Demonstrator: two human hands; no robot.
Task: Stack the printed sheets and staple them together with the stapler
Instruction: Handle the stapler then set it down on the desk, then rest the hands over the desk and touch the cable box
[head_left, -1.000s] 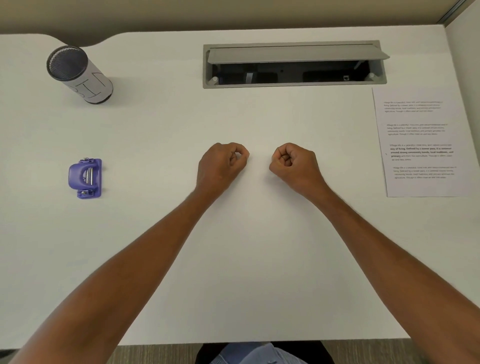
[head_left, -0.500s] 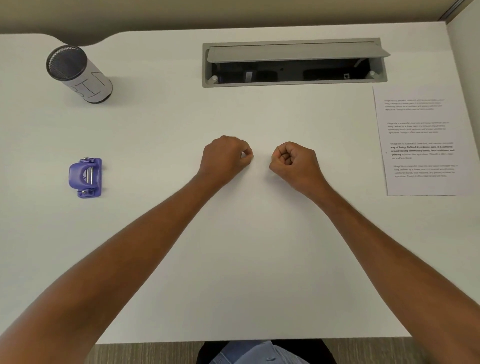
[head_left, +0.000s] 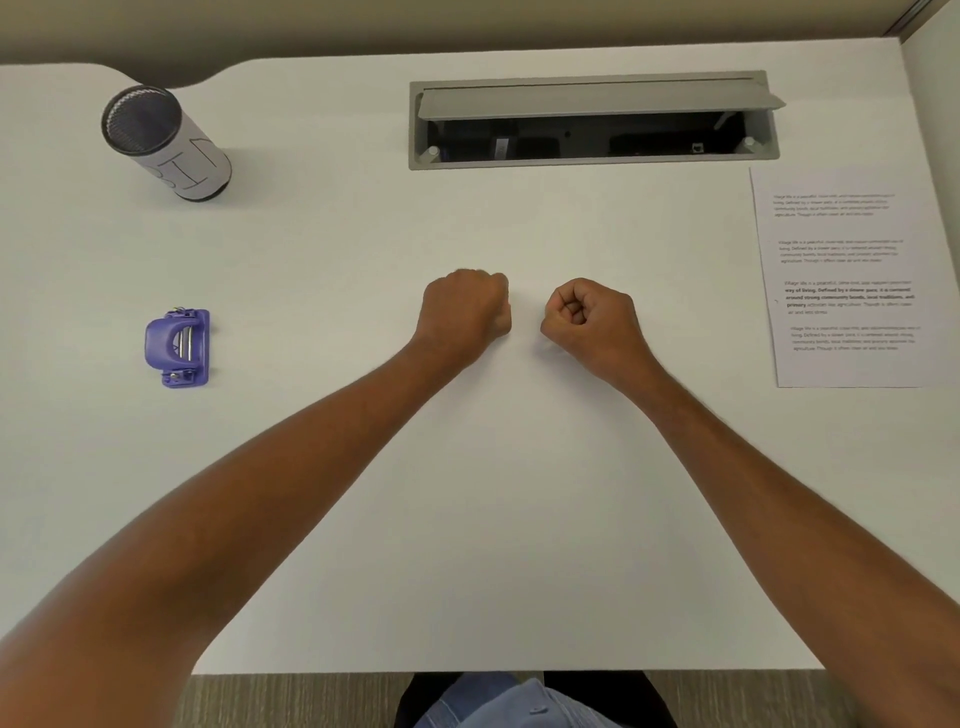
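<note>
Printed sheets (head_left: 847, 275) with several text paragraphs lie flat at the right edge of the white desk (head_left: 478, 519). A small purple stapler (head_left: 178, 347) sits at the left side of the desk. My left hand (head_left: 465, 312) and my right hand (head_left: 592, 319) rest as fists side by side in the middle of the desk, a small gap between them. Both hold nothing. Neither hand touches the sheets or the stapler.
A mesh cylinder cup (head_left: 163, 143) wrapped in labelled paper stands at the back left. A grey cable hatch (head_left: 592, 122) with its lid raised is set into the desk at the back. A wall borders the desk on the right.
My left fist has rolled knuckles-up, so its curled fingers no longer show. The right fist has stayed in place.
</note>
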